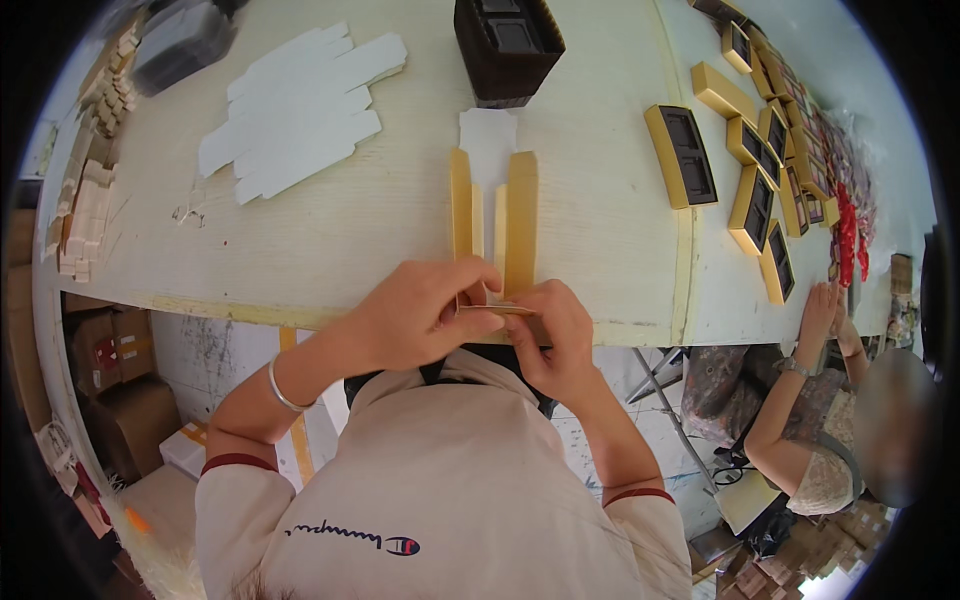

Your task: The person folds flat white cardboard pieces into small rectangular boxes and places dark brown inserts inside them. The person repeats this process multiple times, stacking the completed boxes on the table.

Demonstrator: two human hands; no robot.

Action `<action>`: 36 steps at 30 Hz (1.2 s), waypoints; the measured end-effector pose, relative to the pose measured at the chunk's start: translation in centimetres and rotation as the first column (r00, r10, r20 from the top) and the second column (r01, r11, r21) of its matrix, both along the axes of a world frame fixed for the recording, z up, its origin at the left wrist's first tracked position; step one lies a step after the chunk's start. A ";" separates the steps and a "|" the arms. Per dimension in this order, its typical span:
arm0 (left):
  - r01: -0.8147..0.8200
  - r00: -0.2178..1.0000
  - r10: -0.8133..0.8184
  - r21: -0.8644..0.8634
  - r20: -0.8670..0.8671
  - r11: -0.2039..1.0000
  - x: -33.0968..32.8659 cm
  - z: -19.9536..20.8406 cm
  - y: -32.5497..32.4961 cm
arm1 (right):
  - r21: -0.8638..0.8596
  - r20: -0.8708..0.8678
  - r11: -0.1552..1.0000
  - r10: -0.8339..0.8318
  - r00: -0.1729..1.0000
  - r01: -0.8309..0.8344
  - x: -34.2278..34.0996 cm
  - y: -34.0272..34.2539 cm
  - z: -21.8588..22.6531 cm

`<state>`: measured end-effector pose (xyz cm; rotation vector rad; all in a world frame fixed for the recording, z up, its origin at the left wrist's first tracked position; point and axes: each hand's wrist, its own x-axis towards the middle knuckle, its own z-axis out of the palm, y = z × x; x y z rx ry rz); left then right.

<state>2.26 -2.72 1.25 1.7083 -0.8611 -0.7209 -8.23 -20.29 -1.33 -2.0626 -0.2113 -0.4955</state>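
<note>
A partly folded gold cardboard box (521,225) lies in front of me at the table's near edge. Its gold side walls stand up, and a white end flap (488,135) lies flat at the far end. My left hand (430,310) pinches the near end of the box from the left, fingers bent around the card. From the right, my right hand (553,335) grips the same end with thumb and fingers. The two hands nearly meet there and partly hide the folds. Just beyond the far flap stands a stack of dark plastic insert trays (508,50).
Flat white box blanks (300,110) lie at the far left of the table (590,180). Gold boxes with black inserts (682,155) spread along the right. Grey plastic trays (185,45) sit far left. Another person's hands (825,310) rest at the right edge, near red packaging (848,235).
</note>
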 end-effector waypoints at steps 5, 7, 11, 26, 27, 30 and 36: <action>-0.079 0.991 0.081 -0.021 0.105 0.997 -0.9 0.1 -0.5 | 0.042 -0.100 0.997 -0.060 0.993 0.065 0.0 1.1 -0.4; -0.137 0.985 0.150 -0.135 0.089 0.981 -1.0 -0.4 -0.8 | 0.085 -0.049 0.996 -0.022 0.999 0.026 0.6 0.9 0.1; -0.093 0.955 0.111 -0.079 0.276 0.993 -1.0 -1.2 -0.4 | 0.017 -0.023 0.998 0.064 0.998 -0.064 0.8 0.2 0.3; -0.095 0.821 0.008 0.122 0.570 0.988 -2.3 -0.4 -0.2 | -0.575 -0.095 0.804 0.117 0.989 -0.150 1.2 -0.3 2.0; -0.071 0.835 -0.020 0.143 0.549 0.987 -2.0 -0.3 -0.2 | -0.544 -0.192 0.813 0.117 0.974 -0.205 1.3 -0.4 2.4; -0.012 0.856 -0.099 0.212 0.507 0.977 -1.3 0.1 -0.1 | -0.449 -0.397 0.835 0.133 0.908 -0.319 1.6 -0.8 3.0; 0.061 0.823 -0.168 0.209 0.543 0.976 -0.3 0.6 0.8 | -0.352 -0.278 0.886 0.209 0.938 -0.302 1.4 -1.1 2.8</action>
